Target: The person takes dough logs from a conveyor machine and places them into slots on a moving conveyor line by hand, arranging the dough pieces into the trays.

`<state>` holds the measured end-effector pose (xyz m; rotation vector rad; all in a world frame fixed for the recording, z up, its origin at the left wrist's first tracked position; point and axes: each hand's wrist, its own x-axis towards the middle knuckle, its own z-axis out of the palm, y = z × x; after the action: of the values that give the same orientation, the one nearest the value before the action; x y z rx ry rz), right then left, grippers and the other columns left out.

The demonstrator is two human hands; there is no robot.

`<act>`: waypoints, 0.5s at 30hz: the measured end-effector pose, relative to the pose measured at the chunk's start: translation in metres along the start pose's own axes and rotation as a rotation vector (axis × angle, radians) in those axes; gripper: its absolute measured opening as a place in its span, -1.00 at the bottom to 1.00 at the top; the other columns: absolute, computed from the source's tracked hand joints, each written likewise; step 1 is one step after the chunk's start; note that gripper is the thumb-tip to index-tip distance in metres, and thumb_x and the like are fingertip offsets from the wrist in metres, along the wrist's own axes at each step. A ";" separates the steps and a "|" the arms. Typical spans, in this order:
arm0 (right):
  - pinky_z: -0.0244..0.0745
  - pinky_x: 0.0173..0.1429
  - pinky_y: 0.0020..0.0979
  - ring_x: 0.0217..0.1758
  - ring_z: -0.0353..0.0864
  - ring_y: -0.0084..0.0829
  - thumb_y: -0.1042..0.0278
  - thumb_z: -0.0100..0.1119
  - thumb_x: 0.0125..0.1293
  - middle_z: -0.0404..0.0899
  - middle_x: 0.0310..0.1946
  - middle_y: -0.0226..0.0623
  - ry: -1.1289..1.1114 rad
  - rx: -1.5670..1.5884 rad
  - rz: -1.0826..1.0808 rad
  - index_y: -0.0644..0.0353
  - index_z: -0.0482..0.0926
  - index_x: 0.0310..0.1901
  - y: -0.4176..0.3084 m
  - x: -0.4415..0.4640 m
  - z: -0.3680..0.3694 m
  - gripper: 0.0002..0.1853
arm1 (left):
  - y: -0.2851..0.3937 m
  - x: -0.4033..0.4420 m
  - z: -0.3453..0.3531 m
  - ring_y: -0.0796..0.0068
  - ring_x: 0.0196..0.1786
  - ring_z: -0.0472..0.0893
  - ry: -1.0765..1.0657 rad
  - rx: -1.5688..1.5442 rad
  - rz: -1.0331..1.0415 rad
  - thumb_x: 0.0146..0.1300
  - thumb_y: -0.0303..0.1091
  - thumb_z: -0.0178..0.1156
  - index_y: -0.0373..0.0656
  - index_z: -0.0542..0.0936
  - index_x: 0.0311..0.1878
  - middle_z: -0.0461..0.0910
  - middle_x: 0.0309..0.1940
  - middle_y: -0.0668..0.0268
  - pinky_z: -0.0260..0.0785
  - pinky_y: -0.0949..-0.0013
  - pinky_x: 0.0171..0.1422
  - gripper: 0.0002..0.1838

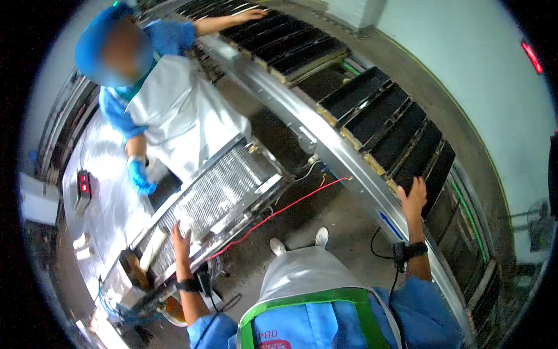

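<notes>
My left hand is over the near edge of a metal mesh belt, its fingers apart and holding nothing. A pale, long, rounded piece lies across the belt's lower end, just left of that hand; I cannot tell what it is. On the other side, my right hand is at the near end of a row of long black trays, thumb and fingers spread. Its fingertips are at the edge of the nearest tray, and whether they press on it is unclear.
A co-worker in a white apron stands across the mesh belt, one hand on the far trays, the other gloved in blue. A red cord stretches between the belt and the tray line's metal rail. A metal table holds a red-lit display.
</notes>
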<state>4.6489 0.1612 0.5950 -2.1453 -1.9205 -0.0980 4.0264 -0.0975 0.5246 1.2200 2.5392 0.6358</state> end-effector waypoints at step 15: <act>0.11 -0.04 -0.07 -0.09 0.35 -0.21 0.08 -0.06 0.14 0.36 -0.13 -0.21 0.051 -0.030 -0.078 0.12 0.31 -0.02 -0.016 -0.033 0.006 -0.59 | -0.163 -0.029 -0.068 0.13 0.05 0.31 -0.084 0.640 -0.328 0.03 -0.22 -0.04 -0.02 0.28 0.07 0.33 0.00 0.14 0.17 0.08 0.04 -0.54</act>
<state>4.6281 0.1321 0.5845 -2.0666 -1.9855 -0.1959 3.9069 -0.2293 0.5062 0.9108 2.8670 -0.3228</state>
